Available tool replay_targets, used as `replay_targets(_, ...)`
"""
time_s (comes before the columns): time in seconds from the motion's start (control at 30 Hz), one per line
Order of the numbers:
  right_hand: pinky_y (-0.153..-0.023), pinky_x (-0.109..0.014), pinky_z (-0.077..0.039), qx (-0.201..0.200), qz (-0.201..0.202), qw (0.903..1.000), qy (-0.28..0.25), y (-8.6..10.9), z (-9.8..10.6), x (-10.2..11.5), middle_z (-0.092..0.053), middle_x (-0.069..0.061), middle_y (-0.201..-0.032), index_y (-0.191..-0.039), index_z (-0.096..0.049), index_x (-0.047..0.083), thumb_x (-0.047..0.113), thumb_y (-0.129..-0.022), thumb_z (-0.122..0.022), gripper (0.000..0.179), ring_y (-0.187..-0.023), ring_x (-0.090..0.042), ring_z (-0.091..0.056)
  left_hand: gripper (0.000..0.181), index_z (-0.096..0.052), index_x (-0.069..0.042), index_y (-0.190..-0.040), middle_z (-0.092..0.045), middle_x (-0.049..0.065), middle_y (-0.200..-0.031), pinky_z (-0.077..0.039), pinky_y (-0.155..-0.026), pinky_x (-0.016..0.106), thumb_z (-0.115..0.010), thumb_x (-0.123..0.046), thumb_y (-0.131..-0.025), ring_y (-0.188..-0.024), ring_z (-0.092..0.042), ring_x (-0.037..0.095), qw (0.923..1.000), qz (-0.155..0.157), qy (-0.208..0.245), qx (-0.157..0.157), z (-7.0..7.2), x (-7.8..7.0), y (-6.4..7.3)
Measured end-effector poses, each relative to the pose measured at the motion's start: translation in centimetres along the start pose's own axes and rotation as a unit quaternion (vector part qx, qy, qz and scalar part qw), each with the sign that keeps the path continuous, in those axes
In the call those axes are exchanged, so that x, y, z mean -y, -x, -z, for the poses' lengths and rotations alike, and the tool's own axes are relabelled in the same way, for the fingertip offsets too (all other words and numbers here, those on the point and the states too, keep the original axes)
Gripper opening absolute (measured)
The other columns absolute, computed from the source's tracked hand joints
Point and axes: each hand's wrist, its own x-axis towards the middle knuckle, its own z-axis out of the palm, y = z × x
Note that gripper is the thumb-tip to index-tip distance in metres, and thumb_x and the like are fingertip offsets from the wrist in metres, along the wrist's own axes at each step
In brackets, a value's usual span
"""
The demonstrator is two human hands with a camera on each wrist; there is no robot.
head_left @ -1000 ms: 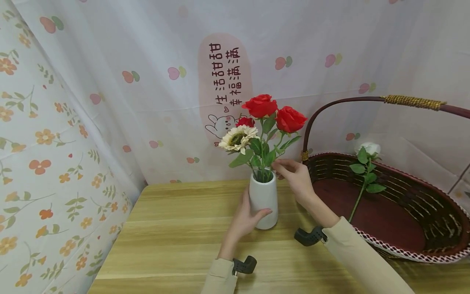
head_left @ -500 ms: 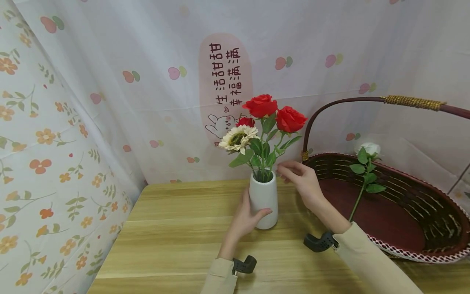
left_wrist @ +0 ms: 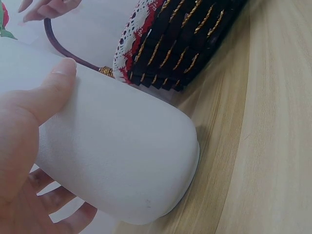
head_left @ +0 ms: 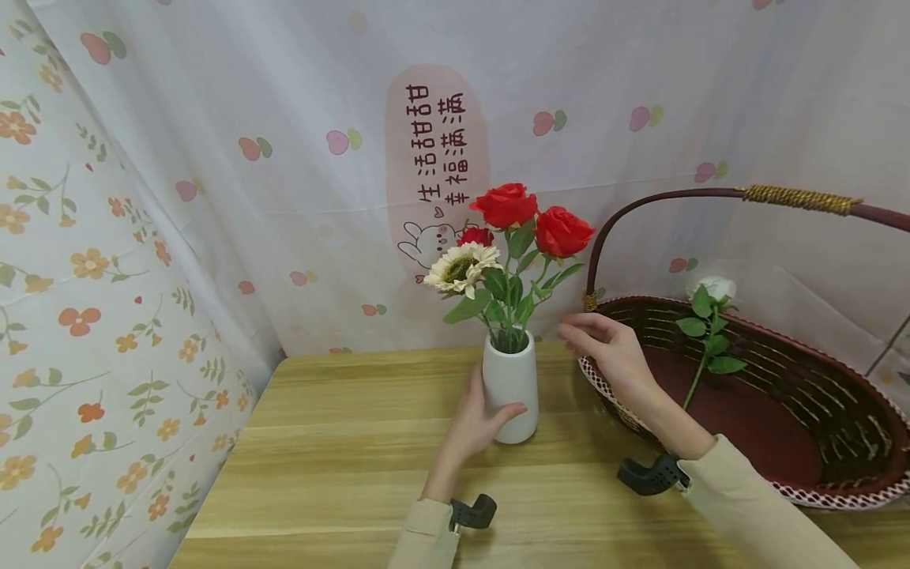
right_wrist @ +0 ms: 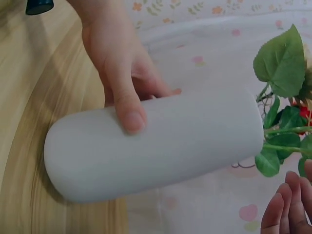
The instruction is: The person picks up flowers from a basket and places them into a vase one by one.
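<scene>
A white vase [head_left: 511,391] stands upright on the wooden table and holds several red roses [head_left: 563,231] and a cream sunflower [head_left: 462,268]. My left hand [head_left: 475,419] grips the vase around its left side, the thumb across the front, as the left wrist view shows with the thumb [left_wrist: 53,90] on the white wall. To the right of the vase's mouth, my right hand [head_left: 613,352] hangs in the air with loosely bent fingers, touching nothing. Its fingertips [right_wrist: 275,209] show at the corner of the right wrist view, apart from the stems.
At the right stands a dark woven basket [head_left: 739,431] with a lace-trimmed rim and a tall arched handle [head_left: 668,194]. One white rose [head_left: 713,289] leans inside it. Behind the table [head_left: 334,458] hangs a patterned curtain [head_left: 298,197].
My right hand has drawn away from the flower stems, moving right toward the basket. The left hand and the vase have stayed in place.
</scene>
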Motion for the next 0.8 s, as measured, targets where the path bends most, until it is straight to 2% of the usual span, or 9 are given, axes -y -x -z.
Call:
replay_targets(0.13,-0.076,-0.034,-0.05,-0.007,-0.005,0.9999,0.006,0.1,1.0,0.1,-0.065,-0.005,-0.093,-0.113,-0.059,0.003,0.032,-0.085,-0.064,0.04,-0.08,-0.022,-0.058,0.095,-0.014,-0.018,-0.145,-0.035,0.008,-0.135,-0.034,-0.098,0.041,-0.069,-0.051,-0.075,-0.12,-0.04,0.02,1.0,0.003,0.001,0.001,0.0,0.0,0.0)
replay_targets(0.33,-0.071,-0.028,-0.05,-0.014,-0.002,0.9999,-0.001,0.1,2.7,-0.1,-0.065,-0.002,-0.089,-0.114,-0.058,0.0,0.029,-0.086,-0.064,0.04,-0.079,-0.02,-0.058,0.096,-0.013,-0.018,-0.145,-0.034,0.007,-0.137,-0.034,-0.098,0.043,-0.068,-0.052,-0.075,-0.121,-0.039,0.021,0.9999,0.009,0.004,0.005,0.0,0.1,0.1)
replay_targets(0.63,-0.066,-0.026,-0.049,-0.03,0.009,0.9991,-0.028,0.1,5.6,0.2,-0.065,0.0,-0.092,-0.114,-0.057,-0.003,0.02,-0.087,-0.063,0.036,-0.078,-0.015,-0.059,0.096,-0.011,-0.021,-0.146,-0.03,0.007,-0.139,-0.033,-0.098,0.044,-0.069,-0.051,-0.075,-0.122,-0.038,0.022,0.9998,0.015,0.01,0.007,-0.1,0.1,0.1)
replay_targets(0.8,-0.064,-0.023,-0.049,-0.046,0.011,0.9987,-0.017,-0.2,7.2,0.0,-0.065,0.001,-0.089,-0.113,-0.057,-0.003,0.02,-0.087,-0.063,0.035,-0.076,-0.013,-0.059,0.096,-0.011,-0.02,-0.146,-0.03,0.008,-0.139,-0.033,-0.098,0.044,-0.068,-0.051,-0.076,-0.122,-0.037,0.022,0.9998,0.014,0.008,0.008,-0.1,0.1,0.1)
